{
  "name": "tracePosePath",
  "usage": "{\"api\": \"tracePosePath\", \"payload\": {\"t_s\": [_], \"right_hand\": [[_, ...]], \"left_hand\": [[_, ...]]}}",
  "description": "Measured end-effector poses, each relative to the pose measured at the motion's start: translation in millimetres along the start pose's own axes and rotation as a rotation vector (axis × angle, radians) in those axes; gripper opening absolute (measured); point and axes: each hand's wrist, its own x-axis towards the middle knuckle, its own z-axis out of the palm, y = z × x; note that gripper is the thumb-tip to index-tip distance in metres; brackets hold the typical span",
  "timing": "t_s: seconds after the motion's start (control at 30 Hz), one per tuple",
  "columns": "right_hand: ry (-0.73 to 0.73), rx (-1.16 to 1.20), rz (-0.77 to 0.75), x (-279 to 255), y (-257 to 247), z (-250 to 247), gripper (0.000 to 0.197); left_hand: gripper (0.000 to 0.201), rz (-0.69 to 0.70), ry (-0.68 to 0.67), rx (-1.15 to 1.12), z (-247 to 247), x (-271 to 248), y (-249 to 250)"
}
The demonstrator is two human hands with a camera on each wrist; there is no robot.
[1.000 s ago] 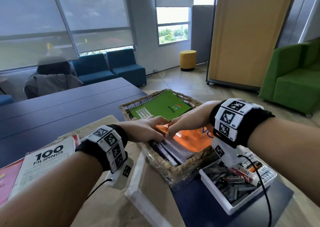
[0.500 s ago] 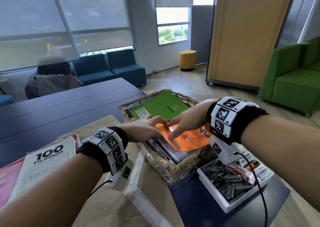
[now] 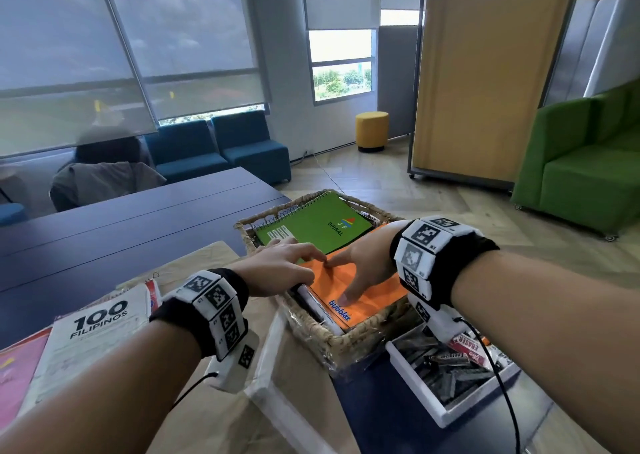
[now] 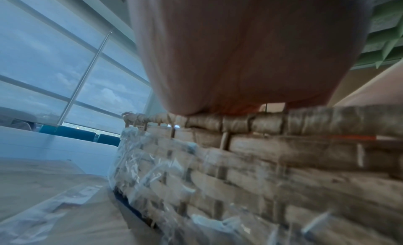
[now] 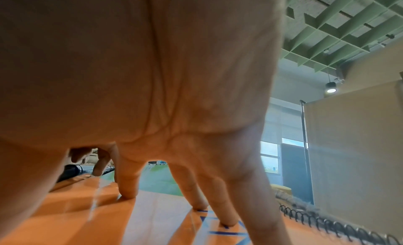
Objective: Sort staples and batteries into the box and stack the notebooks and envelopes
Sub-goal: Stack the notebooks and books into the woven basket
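A wicker basket [image 3: 346,341] holds a green spiral notebook [image 3: 318,225] at its far side and an orange notebook [image 3: 377,294] marked "bubbles" on top of a stack at its near side. My right hand [image 3: 341,277] is spread flat on the orange cover [image 5: 65,214], and its straight fingertips [image 5: 128,193] press down. My left hand [image 3: 294,263] rests with relaxed fingers on the orange notebook's left edge; its thumb is hidden. A white box [image 3: 446,415] at the lower right holds dark staple strips [image 3: 446,377] and batteries [image 3: 450,355].
A white lid [image 3: 266,367] lies on brown paper left of the basket. A "100 Filipinos" book [image 3: 93,332] sits on a pink sheet [image 3: 17,367] at the far left. The dark blue table [image 3: 121,232] stretches behind. Plastic wrap covers the basket wall [image 4: 196,171].
The orange notebook has settled flat on the stack, with its "bubbles" print now showing. My right hand has turned and spread over it, and my left fingers have moved from the stack's edge onto its top.
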Motion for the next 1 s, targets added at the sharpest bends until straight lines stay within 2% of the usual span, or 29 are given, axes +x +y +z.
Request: {"api": "tracePosePath", "payload": {"t_s": [0.23,0.3,0.4,0.53,0.67,0.77,0.9,1.0], "right_hand": [[0.011,0.042,0.033,-1,-2,-2,0.091],[0.063,0.059,0.043,-3,-4,-2,0.082],[0.192,0.091,0.024,-7,-9,-3,0.069],[0.367,0.186,-0.090,-10,-37,-16,0.051],[0.526,0.267,-0.265,-9,-90,-35,0.026],[0.571,0.335,-0.373,3,-136,-43,0.022],[0.508,0.367,-0.476,23,-192,-47,0.026],[0.431,0.337,-0.484,41,-223,-47,0.033]], "left_hand": [[0.045,0.070,0.059,-0.057,-5,-10,-5],[0.036,0.130,0.131,-0.078,-6,-17,-12],[0.032,0.210,0.263,-0.118,-10,-32,-24],[0.027,0.211,0.461,-0.195,-19,-63,-48],[0.025,0.129,0.552,-0.216,-29,-106,-75],[0.024,0.035,0.585,-0.180,-35,-141,-104],[0.020,-0.149,0.599,-0.177,-43,-190,-145],[0.024,-0.376,0.512,-0.160,-48,-218,-179]]}}
